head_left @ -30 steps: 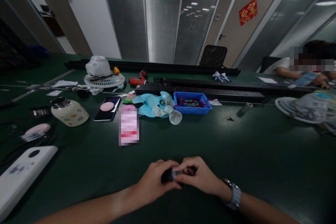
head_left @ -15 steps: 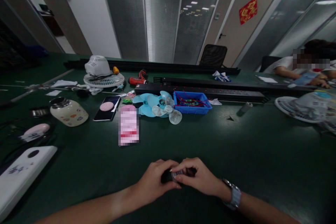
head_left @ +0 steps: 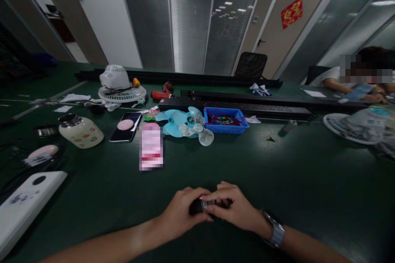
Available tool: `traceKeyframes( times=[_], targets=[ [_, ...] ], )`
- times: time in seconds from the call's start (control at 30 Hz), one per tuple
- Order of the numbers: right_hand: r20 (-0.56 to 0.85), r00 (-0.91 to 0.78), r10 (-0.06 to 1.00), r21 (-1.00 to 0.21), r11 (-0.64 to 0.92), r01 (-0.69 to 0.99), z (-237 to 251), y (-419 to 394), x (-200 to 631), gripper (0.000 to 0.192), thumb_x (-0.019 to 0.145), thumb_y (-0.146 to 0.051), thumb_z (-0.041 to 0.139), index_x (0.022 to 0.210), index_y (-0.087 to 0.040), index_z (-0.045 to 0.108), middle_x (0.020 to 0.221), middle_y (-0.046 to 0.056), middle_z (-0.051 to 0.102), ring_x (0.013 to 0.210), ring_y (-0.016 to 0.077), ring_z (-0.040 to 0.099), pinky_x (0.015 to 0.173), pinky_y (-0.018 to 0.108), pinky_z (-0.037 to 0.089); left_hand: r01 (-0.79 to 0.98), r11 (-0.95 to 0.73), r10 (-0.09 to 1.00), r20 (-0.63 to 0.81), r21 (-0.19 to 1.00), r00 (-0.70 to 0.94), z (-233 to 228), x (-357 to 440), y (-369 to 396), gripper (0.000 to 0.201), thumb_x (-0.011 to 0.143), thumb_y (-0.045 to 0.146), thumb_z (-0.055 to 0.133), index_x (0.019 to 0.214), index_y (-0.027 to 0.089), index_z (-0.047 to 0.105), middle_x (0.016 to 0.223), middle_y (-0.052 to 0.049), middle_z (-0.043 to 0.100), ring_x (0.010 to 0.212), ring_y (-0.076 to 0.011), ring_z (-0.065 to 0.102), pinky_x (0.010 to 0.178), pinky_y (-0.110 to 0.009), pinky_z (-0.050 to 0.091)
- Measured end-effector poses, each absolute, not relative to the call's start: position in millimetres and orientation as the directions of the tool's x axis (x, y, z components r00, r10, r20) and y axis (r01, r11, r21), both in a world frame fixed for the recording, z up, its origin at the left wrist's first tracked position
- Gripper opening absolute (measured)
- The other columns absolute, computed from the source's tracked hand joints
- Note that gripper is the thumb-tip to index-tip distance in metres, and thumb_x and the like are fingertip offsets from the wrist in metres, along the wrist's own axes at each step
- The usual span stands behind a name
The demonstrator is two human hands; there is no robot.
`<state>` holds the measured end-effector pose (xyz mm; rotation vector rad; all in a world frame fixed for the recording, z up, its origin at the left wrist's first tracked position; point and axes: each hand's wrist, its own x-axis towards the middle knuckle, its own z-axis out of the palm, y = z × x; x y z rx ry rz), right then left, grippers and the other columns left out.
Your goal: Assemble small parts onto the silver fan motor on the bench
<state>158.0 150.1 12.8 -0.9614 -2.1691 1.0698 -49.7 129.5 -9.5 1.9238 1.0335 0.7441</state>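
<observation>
— What have your hands got?
— Your left hand (head_left: 182,211) and right hand (head_left: 233,209) both close around a small dark part (head_left: 205,205) with a silvery ring, low over the green table (head_left: 293,172).
— Any writing?
— A red sign (head_left: 291,12) with gold characters, too blurred to read. The pink card (head_left: 151,147) is pixelated.

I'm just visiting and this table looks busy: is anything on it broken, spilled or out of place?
Nothing looks spilled. The fans are in pieces: loose blue blades lie by the blue bin, and a white grille lies flat with a motor housing on it. Both hands grip a small dark part.
</observation>
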Motion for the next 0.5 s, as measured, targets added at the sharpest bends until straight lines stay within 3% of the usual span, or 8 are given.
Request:
traceKeyframes(
  times=[0.3, 0.5],
  targets=[
    [0.095, -0.609, 0.787, -0.861, 0.372, 0.347, 10.0, 151.1, 158.2, 0.03, 0.09, -0.044, 0.066, 0.107, -0.022, 0.077, 0.059, -0.002, 0.058, 0.056, 0.0117, 0.048, 0.059, 0.026, 0.036, 0.388, -0.346, 0.865, 0.131, 0.854, 0.484, -10.5, -49.5, 128.6, 0.039, 0.072, 0.03, 0.084, 0.107, 0.022, 0.068, 0.098, -0.002, 0.075, 0.086, -0.0205, 0.068, 0.075, -0.028, 0.049],
    [0.087, -0.63, 0.772, -0.914, 0.314, 0.258, 3.6, 147.8, 158.1, 0.033, 0.093, -0.044, 0.063, 0.111, -0.019, 0.075, 0.067, 0.0, 0.066, 0.054, 0.0095, 0.053, 0.057, 0.023, 0.04, 0.386, -0.337, 0.866, 0.122, 0.859, 0.485, -10.6, -48.9, 129.5, 0.039, 0.072, 0.03, 0.084, 0.107, 0.022, 0.068, 0.098, -0.002, 0.075, 0.087, -0.0211, 0.069, 0.077, -0.029, 0.05]
  ],
)
